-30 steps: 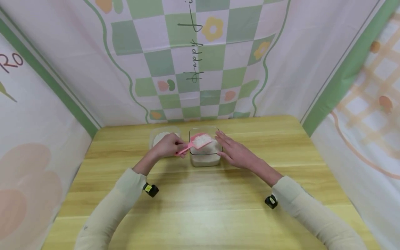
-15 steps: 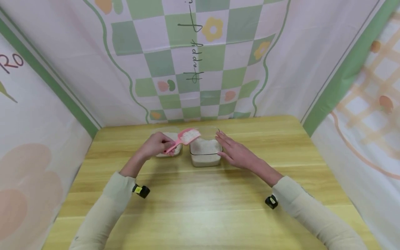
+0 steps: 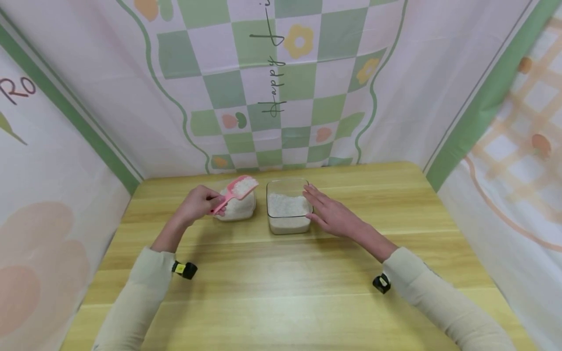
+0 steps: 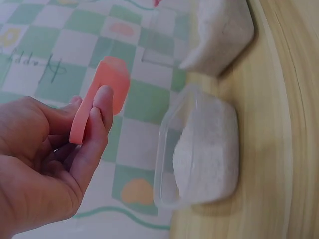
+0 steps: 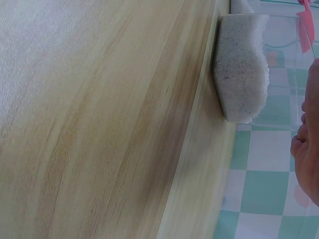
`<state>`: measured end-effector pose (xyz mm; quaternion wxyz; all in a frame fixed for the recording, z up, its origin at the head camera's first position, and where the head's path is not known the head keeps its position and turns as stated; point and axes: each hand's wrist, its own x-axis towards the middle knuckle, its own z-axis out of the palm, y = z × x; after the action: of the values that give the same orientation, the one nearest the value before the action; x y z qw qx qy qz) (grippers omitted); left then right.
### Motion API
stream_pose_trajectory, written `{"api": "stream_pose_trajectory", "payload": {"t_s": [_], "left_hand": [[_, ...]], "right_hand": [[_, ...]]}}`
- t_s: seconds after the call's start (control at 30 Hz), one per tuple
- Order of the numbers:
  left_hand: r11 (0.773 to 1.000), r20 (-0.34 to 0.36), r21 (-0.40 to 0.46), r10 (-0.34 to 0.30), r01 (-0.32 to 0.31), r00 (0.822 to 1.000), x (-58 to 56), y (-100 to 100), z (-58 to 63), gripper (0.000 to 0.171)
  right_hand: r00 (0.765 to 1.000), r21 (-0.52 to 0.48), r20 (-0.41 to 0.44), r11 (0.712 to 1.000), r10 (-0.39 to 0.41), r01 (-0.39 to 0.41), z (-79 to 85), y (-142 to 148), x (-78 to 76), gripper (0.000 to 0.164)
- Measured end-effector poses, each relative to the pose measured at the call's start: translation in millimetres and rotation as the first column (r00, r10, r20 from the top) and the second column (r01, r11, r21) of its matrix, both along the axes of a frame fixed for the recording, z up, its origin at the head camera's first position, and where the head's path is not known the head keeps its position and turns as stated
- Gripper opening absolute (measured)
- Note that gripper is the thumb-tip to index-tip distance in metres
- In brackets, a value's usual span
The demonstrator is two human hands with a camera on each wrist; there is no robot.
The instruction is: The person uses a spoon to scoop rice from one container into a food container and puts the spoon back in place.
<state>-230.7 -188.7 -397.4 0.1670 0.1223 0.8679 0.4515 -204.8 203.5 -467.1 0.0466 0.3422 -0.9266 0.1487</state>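
Observation:
My left hand [image 3: 196,205] grips the handle of a small pink scoop [image 3: 230,195], which carries a heap of white, rice-like grains. The scoop is raised over a clear plastic tub [image 3: 251,212] partly filled with the same white grains. In the left wrist view the scoop [image 4: 107,74] shows edge-on, pinched between thumb and fingers. To the tub's right stands a square glass container [image 3: 290,225], its grains banked unevenly. My right hand [image 3: 332,213] lies with straight fingers against its right rim. The right wrist view shows the grains [image 5: 241,69] through the glass wall.
Both containers stand near the back of a wooden table [image 3: 281,292]. A patterned cloth [image 3: 259,87] hangs right behind the table's back edge, with more cloth at both sides. Each sleeve cuff carries a small black camera [image 3: 189,270].
My left hand has moved left, carrying the loaded scoop from above the glass container to above the plastic tub. The right hand stays at the glass rim.

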Motion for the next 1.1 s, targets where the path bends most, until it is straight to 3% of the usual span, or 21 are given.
{"api": "stream_pose_trajectory", "payload": {"t_s": [0.3,0.53,0.9,1.1], "left_hand": [[0.993,-0.075,-0.107,0.045,-0.053,0.996,-2.2,-15.3,-5.5,0.029],[0.961,-0.187,-0.258,0.052,-0.100,0.981,-6.8,-19.1,-6.9,0.031],[0.938,-0.244,-0.333,0.008,-0.091,0.970,-14.8,-16.8,-16.0,0.043],[0.927,-0.235,-0.365,0.002,-0.090,0.972,-16.8,-13.6,-17.2,0.039]], "right_hand": [[1.000,0.003,0.005,1.000,-0.008,0.008,-1.3,0.6,-0.7,0.064],[0.999,0.010,0.029,1.000,-0.017,0.016,1.1,0.0,1.1,0.065],[1.000,0.011,0.023,1.000,-0.016,0.016,0.3,0.1,0.9,0.064],[1.000,0.010,0.007,1.000,-0.010,0.010,0.0,0.6,1.5,0.064]]}}
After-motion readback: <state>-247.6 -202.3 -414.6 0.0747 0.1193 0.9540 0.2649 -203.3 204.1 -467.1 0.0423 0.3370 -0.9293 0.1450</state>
